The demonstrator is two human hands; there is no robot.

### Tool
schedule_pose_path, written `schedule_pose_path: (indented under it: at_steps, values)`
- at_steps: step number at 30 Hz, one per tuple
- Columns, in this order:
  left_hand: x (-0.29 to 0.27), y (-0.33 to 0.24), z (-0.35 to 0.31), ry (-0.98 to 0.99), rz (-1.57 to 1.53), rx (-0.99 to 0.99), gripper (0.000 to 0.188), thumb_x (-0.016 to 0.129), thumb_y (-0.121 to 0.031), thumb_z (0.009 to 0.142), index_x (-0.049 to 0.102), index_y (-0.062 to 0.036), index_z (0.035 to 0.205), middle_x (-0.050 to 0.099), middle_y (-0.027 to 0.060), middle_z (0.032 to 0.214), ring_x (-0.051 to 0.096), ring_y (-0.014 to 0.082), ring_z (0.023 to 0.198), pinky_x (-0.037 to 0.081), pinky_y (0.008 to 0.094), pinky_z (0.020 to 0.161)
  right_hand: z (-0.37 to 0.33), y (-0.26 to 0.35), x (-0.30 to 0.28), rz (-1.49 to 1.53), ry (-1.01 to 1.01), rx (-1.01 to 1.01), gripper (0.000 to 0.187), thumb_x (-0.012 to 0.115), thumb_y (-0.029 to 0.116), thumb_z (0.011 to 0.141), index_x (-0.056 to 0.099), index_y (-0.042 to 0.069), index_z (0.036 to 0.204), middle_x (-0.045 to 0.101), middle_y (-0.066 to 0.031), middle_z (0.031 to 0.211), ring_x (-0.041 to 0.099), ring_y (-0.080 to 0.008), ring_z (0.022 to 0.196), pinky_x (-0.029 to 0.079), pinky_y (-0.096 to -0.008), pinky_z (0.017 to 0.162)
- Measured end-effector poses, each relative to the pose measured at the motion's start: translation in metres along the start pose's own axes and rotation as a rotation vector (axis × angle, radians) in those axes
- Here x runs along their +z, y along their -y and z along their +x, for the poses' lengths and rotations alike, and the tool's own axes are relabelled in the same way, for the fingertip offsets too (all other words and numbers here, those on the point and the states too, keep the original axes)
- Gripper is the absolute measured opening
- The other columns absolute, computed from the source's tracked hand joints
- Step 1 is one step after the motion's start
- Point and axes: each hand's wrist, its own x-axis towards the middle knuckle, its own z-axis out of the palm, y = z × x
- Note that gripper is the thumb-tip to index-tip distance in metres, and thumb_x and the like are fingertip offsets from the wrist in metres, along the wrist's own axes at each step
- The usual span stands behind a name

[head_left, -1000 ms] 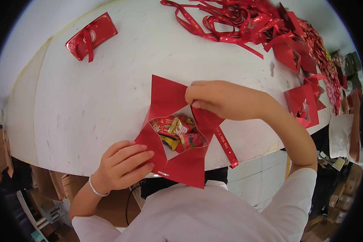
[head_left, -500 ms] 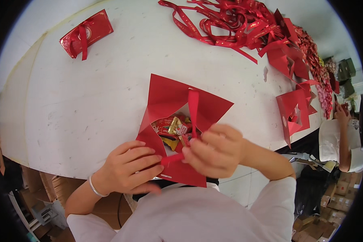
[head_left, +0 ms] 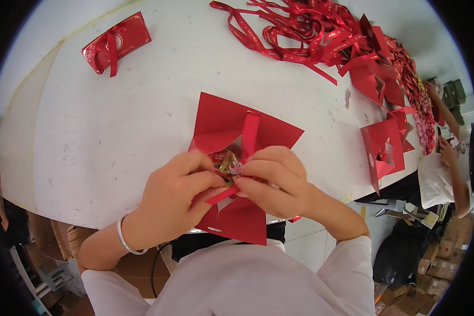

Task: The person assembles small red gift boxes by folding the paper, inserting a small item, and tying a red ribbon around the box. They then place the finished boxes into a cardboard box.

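In front of me at the table's near edge stands an opened red gift box (head_left: pixel 242 224), its two pointed flaps spread far and near. Wrapped candies (head_left: pixel 226 162) in red and gold show inside, partly covered by my hands. A red ribbon (head_left: pixel 250 131) runs from a slot in the far flap, over the candies, toward the near flap. My right hand (head_left: pixel 276 181) is closed, pinching the ribbon above the opening. From the left, my left hand (head_left: pixel 176 192), a silver bangle on its wrist, also pinches the ribbon, its fingertips close to the right hand's.
A finished red box tied with ribbon (head_left: pixel 118 42) lies at the far left of the white table (head_left: pixel 116 131). Loose red ribbons (head_left: pixel 305 39) heap at the back. Several opened red boxes (head_left: pixel 379 142) and a long candy pile (head_left: pixel 418 100) line the right. Another person (head_left: pixel 440 179) works beyond.
My left hand has come off the near flap and moved right and up to the ribbon. My right hand has shifted slightly upward, and both hands now meet over the candies.
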Motion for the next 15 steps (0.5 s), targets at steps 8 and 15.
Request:
schedule_pose_path:
  at_steps: [8,15]
  values:
    - [-0.016,-0.01,-0.016,0.139,-0.785,-0.659,0.011,0.066,-0.01,0.082,0.065,-0.0012,0.087,0.063,0.0048,0.077,0.051,0.0059,0.062,0.039,0.0204,0.052,0.017,-0.023,-0.013,0.484,0.224,0.403,0.021,0.052,-0.008,0.082,0.061,-0.001,0.1,0.061,-0.0157,0.101,0.057,-0.0283,0.093,0.045,-0.0402,0.088]
    - [-0.036,-0.008,-0.03,0.059,-0.214,0.021,0.031,0.079,-0.021,0.067,0.065,-0.0083,0.091,0.063,0.0034,0.084,0.054,0.0181,0.068,0.043,0.0286,0.061,0.041,-0.042,-0.054,-0.093,0.396,0.174,0.031,0.054,-0.009,0.074,0.061,0.001,0.102,0.056,-0.0129,0.118,0.052,-0.0288,0.107,0.043,-0.0399,0.091]
